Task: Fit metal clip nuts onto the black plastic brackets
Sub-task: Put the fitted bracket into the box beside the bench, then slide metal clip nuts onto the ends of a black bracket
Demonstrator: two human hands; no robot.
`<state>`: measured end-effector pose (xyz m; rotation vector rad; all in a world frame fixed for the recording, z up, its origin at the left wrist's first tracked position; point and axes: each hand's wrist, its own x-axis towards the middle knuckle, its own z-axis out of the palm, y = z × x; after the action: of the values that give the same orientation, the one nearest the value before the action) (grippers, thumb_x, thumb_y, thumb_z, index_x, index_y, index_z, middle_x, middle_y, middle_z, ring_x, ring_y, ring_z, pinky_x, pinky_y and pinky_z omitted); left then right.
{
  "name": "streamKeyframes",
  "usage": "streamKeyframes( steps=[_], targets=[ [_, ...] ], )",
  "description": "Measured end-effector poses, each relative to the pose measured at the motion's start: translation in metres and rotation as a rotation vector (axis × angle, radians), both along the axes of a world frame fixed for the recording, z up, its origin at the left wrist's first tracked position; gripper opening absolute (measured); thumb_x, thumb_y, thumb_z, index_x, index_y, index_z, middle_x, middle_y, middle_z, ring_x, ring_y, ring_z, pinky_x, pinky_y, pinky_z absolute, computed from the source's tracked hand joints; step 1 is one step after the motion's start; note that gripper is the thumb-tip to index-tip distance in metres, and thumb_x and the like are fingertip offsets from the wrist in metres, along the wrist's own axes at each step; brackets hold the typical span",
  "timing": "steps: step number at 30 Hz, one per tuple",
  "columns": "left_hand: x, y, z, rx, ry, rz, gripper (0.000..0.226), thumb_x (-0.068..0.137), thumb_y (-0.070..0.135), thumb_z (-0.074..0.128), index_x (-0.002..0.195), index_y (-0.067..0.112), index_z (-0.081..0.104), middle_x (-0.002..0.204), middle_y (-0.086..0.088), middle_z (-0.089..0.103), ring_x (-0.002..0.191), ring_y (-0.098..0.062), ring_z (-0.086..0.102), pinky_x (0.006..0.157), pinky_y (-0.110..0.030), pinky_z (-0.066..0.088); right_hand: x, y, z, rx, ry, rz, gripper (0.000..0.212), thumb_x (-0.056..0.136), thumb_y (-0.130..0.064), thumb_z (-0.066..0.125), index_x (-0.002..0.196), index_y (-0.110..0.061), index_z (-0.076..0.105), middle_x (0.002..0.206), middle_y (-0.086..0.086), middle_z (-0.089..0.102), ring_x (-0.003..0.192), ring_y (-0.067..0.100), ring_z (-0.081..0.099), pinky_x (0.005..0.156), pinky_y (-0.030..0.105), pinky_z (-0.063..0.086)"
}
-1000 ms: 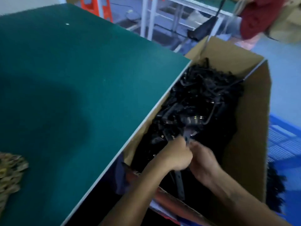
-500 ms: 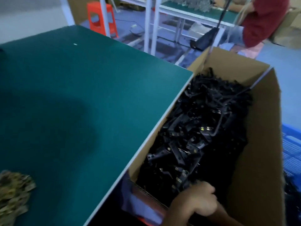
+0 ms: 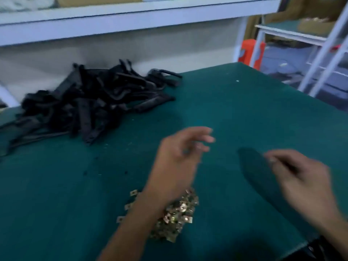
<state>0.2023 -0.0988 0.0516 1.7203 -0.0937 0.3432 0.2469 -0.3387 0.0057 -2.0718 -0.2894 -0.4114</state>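
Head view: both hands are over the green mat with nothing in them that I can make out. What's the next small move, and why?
Probably reach the left hand to the pile of black brackets at the far left of the mat and pick one. Both it and the right hand look blurred and seem empty, while the clip nuts already lie heaped under the left forearm, close for the following step.

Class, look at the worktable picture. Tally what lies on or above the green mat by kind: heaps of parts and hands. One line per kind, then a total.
Heaps of black brackets: 1
Heaps of metal clip nuts: 1
Hands, left hand and right hand: 2
Total: 4
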Motion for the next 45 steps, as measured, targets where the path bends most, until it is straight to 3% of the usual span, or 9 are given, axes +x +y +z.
streamKeyframes(
  steps=[6, 11, 17, 21, 25, 33, 38, 42, 45],
  targets=[
    [-0.007, 0.128, -0.056, -0.136, -0.004, 0.391, 0.046, 0.097, -0.01, 0.047, 0.097, 0.026, 0.075, 0.083, 0.004, 0.066, 0.059, -0.01, 0.047, 0.051, -0.021, 0.039, 0.085, 0.199, -0.016, -0.258, 0.111, 0.48, 0.015, 0.093, -0.01, 0.069, 0.106, -0.011, 0.077, 0.084, 0.0, 0.074, 0.074, 0.011, 0.064, 0.072, 0.024, 0.048],
    [-0.002, 0.138, -0.083, -0.198, -0.001, 0.531, 0.04, 0.09, -0.005, 0.047, 0.082, 0.024, 0.074, 0.069, 0.007, 0.057, 0.053, -0.01, 0.039, 0.05, -0.025, 0.031, 0.155, 0.312, -0.01, 0.421, 0.727, 0.166, 0.038, 0.092, -0.042, 0.071, 0.086, -0.005, 0.066, 0.06, 0.006, 0.065, 0.036, 0.013, 0.044, 0.034, 0.018, 0.027],
    [-0.003, 0.145, -0.081, -0.522, -0.053, 0.494, 0.034, 0.08, 0.007, 0.038, 0.072, 0.009, 0.071, 0.052, 0.001, 0.031, 0.047, -0.016, 0.016, 0.047, -0.024, 0.022, 0.215, 0.342, 0.001, 0.866, 0.863, -0.149, 0.022, 0.096, -0.021, 0.069, 0.078, -0.014, 0.059, 0.057, 0.001, 0.057, 0.034, 0.008, 0.044, 0.033, 0.012, 0.031],
    [-0.005, 0.145, -0.078, -0.568, -0.071, 0.49, 0.032, 0.081, 0.008, 0.039, 0.076, 0.005, 0.07, 0.05, 0.003, 0.028, 0.045, -0.014, 0.017, 0.045, -0.023, 0.025, 0.225, 0.335, 0.003, 0.754, 0.87, -0.109, 0.015, 0.097, -0.017, 0.064, 0.084, -0.018, 0.056, 0.066, -0.003, 0.053, 0.043, 0.006, 0.042, 0.033, 0.015, 0.032],
    [-0.004, 0.139, -0.074, -0.516, -0.137, 0.48, 0.033, 0.084, 0.006, 0.05, 0.107, 0.017, 0.071, 0.066, -0.001, 0.044, 0.051, -0.013, 0.035, 0.051, -0.031, 0.036, 0.19, 0.324, 0.024, 0.614, 0.437, -0.162, 0.031, 0.074, -0.026, 0.071, 0.055, -0.022, 0.047, 0.051, -0.01, 0.047, 0.044, 0.011, 0.037, 0.043, 0.026, 0.031],
    [-0.005, 0.127, -0.075, -0.381, -0.2, 0.308, 0.057, 0.094, 0.031, 0.061, 0.148, 0.024, 0.047, 0.144, 0.005, 0.056, 0.135, -0.012, 0.05, 0.103, -0.027, 0.047, 0.049, 0.283, 0.034, -0.529, -0.351, 0.325, 0.037, 0.07, -0.039, 0.06, 0.056, -0.02, 0.031, 0.049, 0.0, 0.04, 0.05, 0.03, 0.048, 0.044, 0.033, 0.034],
    [-0.009, 0.135, -0.072, -0.681, -0.169, 0.379, 0.03, 0.103, 0.03, 0.052, 0.122, 0.014, 0.068, 0.125, -0.012, 0.069, 0.118, -0.028, 0.066, 0.094, -0.034, 0.055, 0.023, 0.275, 0.037, -0.369, 0.109, 1.012, 0.013, 0.084, -0.021, 0.07, 0.095, -0.021, 0.064, 0.084, -0.003, 0.069, 0.078, 0.014, 0.068, 0.067, 0.039, 0.057],
    [-0.01, 0.146, -0.064, -0.72, -0.073, 0.411, 0.031, 0.109, 0.028, 0.039, 0.124, 0.012, 0.062, 0.122, -0.009, 0.071, 0.093, -0.03, 0.074, 0.067, -0.034, 0.06, 0.035, 0.233, 0.026, 0.112, 0.325, 1.05, 0.015, 0.092, -0.014, 0.068, 0.103, -0.008, 0.076, 0.093, 0.006, 0.077, 0.088, 0.021, 0.073, 0.074, 0.027, 0.056],
    [-0.007, 0.146, -0.062, -0.733, 0.068, 0.319, 0.031, 0.109, 0.028, 0.041, 0.126, 0.011, 0.059, 0.123, -0.008, 0.071, 0.1, -0.031, 0.073, 0.059, -0.03, 0.059, 0.042, 0.198, 0.0, -0.013, 0.308, 0.979, 0.01, 0.088, -0.005, 0.072, 0.093, -0.013, 0.078, 0.08, -0.003, 0.073, 0.069, 0.01, 0.064, 0.066, 0.019, 0.046]
  ],
)
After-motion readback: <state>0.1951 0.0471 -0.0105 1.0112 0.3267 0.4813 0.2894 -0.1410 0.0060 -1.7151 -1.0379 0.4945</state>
